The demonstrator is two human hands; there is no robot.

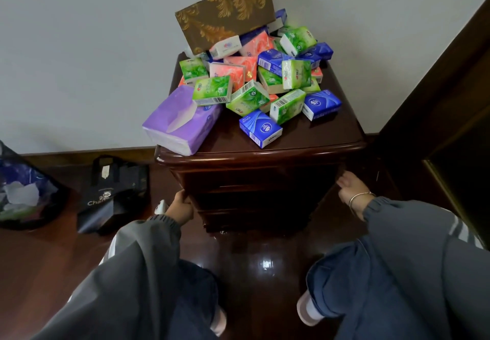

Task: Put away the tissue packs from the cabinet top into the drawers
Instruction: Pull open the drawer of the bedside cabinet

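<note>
Hands (183, 206) (351, 187) seemingly grip cabinet (265, 154) sides; packs (249, 80) on top

Person's got a baggy dark grey jacket on, sleeves ending in ribbed knit cuffs, with pale stripes running down the outer side of each sleeve. Right hand (350, 188) has a thin silver bangle (359, 198) at the wrist; left hand (181, 207) is bare. Loose blue jeans below, plus pale slippers with light socks.
</note>
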